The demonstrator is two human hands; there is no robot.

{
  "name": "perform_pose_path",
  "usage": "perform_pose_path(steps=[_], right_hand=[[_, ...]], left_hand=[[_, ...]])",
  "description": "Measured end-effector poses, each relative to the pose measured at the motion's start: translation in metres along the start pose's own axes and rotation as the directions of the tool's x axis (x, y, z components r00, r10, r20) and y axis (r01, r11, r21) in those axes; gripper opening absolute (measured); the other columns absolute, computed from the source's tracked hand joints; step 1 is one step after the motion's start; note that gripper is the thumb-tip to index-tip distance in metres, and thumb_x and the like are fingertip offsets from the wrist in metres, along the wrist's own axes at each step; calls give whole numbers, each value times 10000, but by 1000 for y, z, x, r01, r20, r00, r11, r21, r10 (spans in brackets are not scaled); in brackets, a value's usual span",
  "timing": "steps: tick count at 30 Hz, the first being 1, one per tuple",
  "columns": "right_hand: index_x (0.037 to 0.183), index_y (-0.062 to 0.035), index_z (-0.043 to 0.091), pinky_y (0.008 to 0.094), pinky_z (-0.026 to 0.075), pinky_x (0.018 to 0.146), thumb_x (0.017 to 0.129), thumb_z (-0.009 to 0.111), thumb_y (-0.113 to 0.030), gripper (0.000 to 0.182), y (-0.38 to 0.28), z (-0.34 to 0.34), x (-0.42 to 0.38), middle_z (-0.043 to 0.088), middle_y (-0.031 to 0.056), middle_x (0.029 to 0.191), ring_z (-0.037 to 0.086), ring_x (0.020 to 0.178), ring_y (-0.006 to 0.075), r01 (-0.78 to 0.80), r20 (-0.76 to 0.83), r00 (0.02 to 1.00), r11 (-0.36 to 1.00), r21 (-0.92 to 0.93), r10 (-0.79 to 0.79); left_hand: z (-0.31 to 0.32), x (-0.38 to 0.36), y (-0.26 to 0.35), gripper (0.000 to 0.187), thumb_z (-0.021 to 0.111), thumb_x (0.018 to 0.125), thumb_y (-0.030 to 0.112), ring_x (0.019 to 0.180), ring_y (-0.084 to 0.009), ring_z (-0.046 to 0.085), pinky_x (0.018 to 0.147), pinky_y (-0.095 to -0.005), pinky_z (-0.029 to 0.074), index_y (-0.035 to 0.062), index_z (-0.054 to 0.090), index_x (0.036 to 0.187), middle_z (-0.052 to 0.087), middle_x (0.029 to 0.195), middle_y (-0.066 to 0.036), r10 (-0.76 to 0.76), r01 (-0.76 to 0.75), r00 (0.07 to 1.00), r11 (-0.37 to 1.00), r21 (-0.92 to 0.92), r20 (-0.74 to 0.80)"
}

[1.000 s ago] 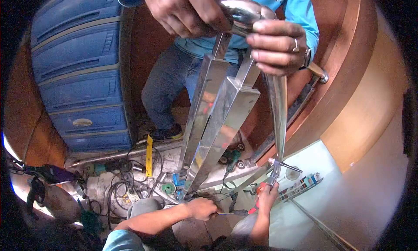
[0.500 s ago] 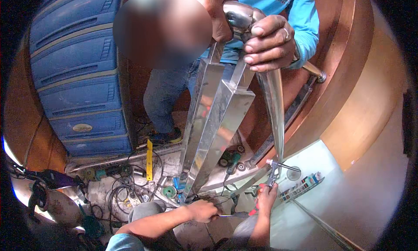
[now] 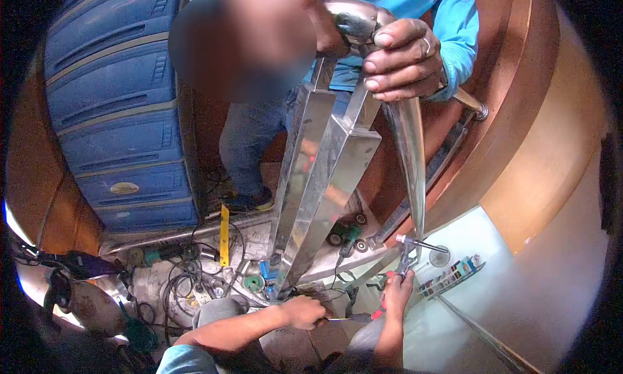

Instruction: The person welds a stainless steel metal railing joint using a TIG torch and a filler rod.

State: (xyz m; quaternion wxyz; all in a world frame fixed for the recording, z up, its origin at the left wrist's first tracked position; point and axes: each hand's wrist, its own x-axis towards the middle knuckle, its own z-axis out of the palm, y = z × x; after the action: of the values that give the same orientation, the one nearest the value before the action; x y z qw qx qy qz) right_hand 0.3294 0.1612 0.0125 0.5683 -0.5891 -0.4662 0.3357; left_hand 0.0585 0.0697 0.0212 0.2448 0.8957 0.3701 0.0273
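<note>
Torch (image 3: 405, 263) sits in right hand (image 3: 397, 292), fingers wrapped round handle, near lower end of shiny pipe (image 3: 409, 160). Left hand (image 3: 304, 312): fingers closed on thin rod (image 3: 339, 319). Floor (image 3: 156, 276) carries cables (image 3: 170, 289), yellow ruler (image 3: 224, 237); blue boxes (image 3: 120, 130) stand left. Versus 1.0 s ago: co-worker's blurred head (image 3: 243, 43) is now in view.

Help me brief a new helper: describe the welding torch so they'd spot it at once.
Start at the two square steel posts, then go right to the round steel tube. Near its lower end, the wearer's right hand holds the TIG welding torch. Unlike its neighbours, it has a T-shaped head with a long dark cap.
</note>
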Motion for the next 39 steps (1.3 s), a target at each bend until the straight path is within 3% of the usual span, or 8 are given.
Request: perform_pose_path(steps=[2,14,20,23,29,32,39], right_hand=[[1024,-49,475,319,376,360,882,458,-89,148,3,1,1,536,55,736,477,465,159,13,-14,1000,1000,21,-13],[1009,-45,486,327,377,357,875,467,-96,144,-4,3,0,542,66,715,461,428,157,-14,-14,1000,1000,-6,14],[1018,-50,473,331,370,338,887,473,-113,145,-2,3,-1,544,69,721,458,405,165,-31,-2,1000,999,18,31],[1071,-67,426,314,365,307,894,433,-56,177,-5,4,-2,486,49,684,431,382,127,-4,17,1000,1000,-7,4],[1030,-53,462,331,363,309,906,467,-117,140,-7,4,-3,527,60,716,444,376,153,-28,3,1000,999,23,28],[1029,-52,464,331,365,308,907,466,-114,136,-10,4,-5,528,62,721,443,374,153,-27,4,1000,999,24,27],[1006,-60,441,302,368,319,885,415,-51,124,-9,3,-3,487,51,699,432,399,118,3,25,1000,1000,1,-3]], left_hand=[[-2,-2,2,266,649,770,279,869,-427,655,760,-516,530,56,677,913,667,894,-224,-2,2,1000,1000,-30,-28],[6,3,-3,216,622,795,267,859,-412,661,739,-527,529,121,678,944,678,847,-184,0,0,1000,1000,-24,-29],[-4,-1,1,224,638,769,263,845,-408,660,742,-516,531,107,670,926,672,827,-187,23,-25,998,998,-50,-52],[-3,-2,1,232,650,756,261,840,-405,661,745,-515,530,99,666,921,668,820,-189,12,-13,999,1000,-27,-52],[4,4,-4,267,665,749,266,876,-411,657,763,-521,527,86,655,945,668,888,-192,-35,34,999,999,25,28],[-4,-2,1,266,662,754,273,884,-416,654,769,-520,526,78,657,935,668,894,-198,-4,4,999,1000,-14,-46],[-1,-1,2,238,656,747,255,858,-422,657,745,-524,527,62,665,886,672,846,-210,-7,6,998,1000,-21,-59]])
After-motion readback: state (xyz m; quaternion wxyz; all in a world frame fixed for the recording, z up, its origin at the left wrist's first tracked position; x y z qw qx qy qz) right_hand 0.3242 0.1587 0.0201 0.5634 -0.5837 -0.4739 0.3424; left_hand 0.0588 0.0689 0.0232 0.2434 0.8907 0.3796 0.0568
